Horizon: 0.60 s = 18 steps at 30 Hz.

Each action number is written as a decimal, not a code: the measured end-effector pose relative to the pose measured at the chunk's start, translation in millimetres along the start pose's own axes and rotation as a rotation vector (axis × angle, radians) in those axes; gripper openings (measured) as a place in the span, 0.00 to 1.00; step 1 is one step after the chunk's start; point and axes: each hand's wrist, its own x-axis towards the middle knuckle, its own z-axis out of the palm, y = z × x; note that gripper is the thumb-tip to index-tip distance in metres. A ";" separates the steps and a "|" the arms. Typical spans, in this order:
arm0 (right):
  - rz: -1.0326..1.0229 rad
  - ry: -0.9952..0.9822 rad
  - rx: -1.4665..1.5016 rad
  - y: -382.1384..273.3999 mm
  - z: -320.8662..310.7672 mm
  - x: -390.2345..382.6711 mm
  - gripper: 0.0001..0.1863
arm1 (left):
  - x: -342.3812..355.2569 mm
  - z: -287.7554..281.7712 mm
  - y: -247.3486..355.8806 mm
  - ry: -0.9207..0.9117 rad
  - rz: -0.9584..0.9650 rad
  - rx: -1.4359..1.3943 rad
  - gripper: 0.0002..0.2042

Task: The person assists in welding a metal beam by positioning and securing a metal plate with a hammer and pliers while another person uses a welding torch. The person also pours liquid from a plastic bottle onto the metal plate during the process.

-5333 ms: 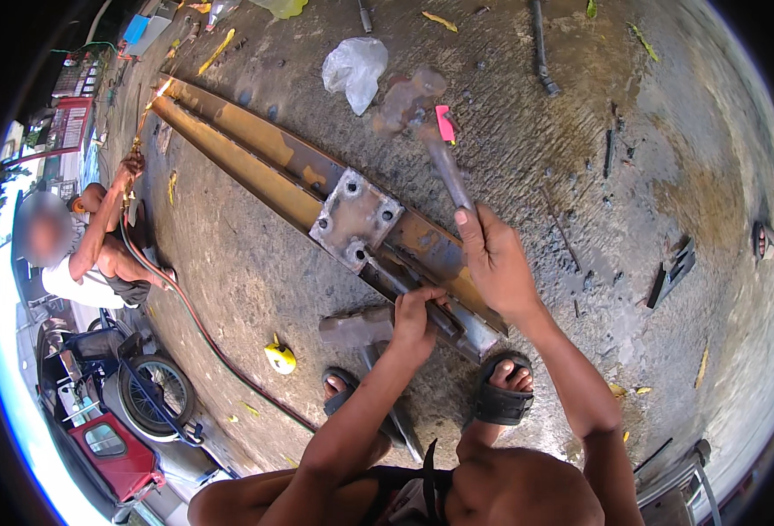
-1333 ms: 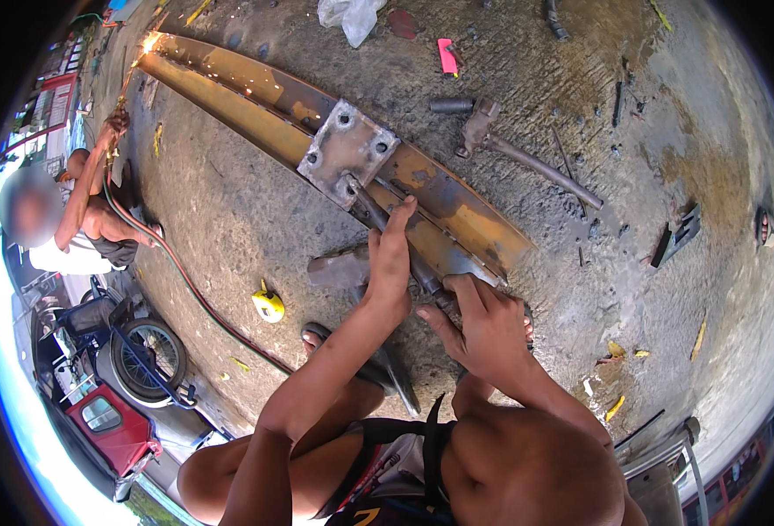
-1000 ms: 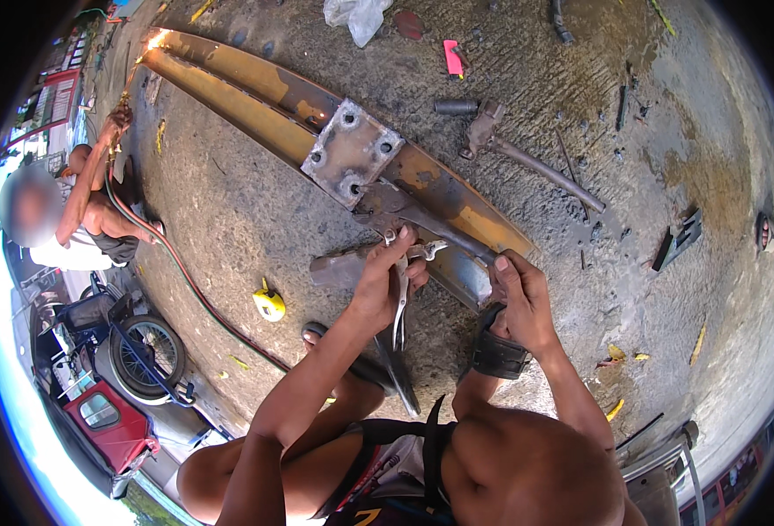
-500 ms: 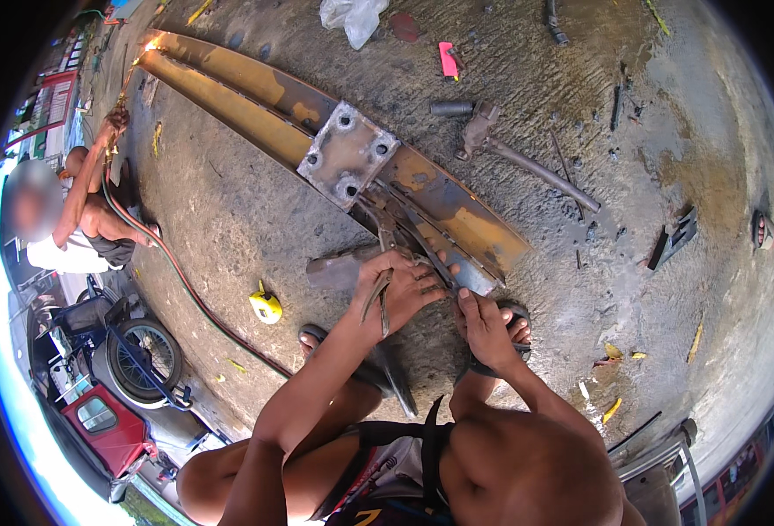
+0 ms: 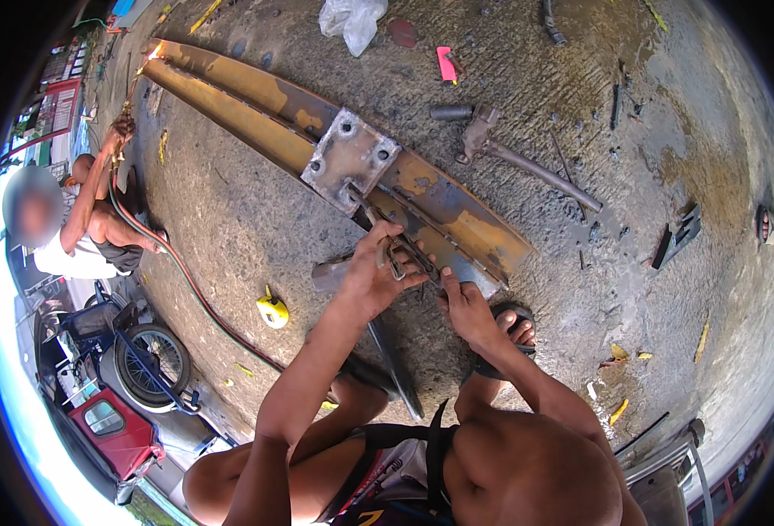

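A long yellow-brown rusty steel beam (image 5: 444, 202) lies on the concrete, pointing away to the far left. On it rests a square steel plate (image 5: 352, 151) with a hole near each corner. My left hand (image 5: 374, 273) is closed around dark metal locking pliers (image 5: 418, 255), whose jaw end reaches the plate's near hole. With bent fingers, my right hand (image 5: 468, 307) grips the near end of the same tool, beside the beam's end. Fingers partly hide the tool's handles. Below my left hand lies a dark steel bar (image 5: 393, 373) between my feet.
Right of the beam lies a sledgehammer (image 5: 527, 158); a yellow tape measure (image 5: 273, 311) is on the left. A co-worker (image 5: 80, 219) crouches left, holding a torch (image 5: 127, 105) flaming at the beam's far end. Its hose (image 5: 181, 260) curves toward me. Angled metal (image 5: 676, 238) lies farther right.
My left hand has moved slightly away from me and turned, and the pliers' handles no longer stick out behind it. Their jaw end now sits at the plate's hole. My right hand moved a little left.
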 end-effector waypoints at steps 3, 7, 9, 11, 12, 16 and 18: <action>0.177 -0.009 0.205 -7.5 6.7 -1.8 0.36 | 6.2 -1.0 -18.3 0.052 0.151 0.044 0.13; 0.241 -0.055 0.279 -8.8 2.6 -5.7 0.36 | 22.5 13.2 -31.3 0.249 0.197 0.030 0.09; 0.228 -0.071 0.295 -11.2 2.2 -6.4 0.36 | 29.4 16.1 -33.2 0.250 0.194 -0.039 0.10; 0.204 -0.050 0.302 -15.3 2.2 -6.3 0.36 | 30.7 22.5 -36.3 0.267 0.178 0.011 0.12; 0.220 -0.071 0.302 -14.9 1.8 -7.7 0.35 | 30.4 27.4 -36.7 0.275 0.171 0.037 0.13; 0.224 -0.202 0.323 -7.0 2.5 -13.8 0.33 | 33.7 28.5 -45.9 0.360 0.255 0.033 0.13; 0.162 -0.247 0.310 -0.8 1.4 -14.5 0.32 | 31.4 36.5 -43.9 0.417 0.239 0.028 0.14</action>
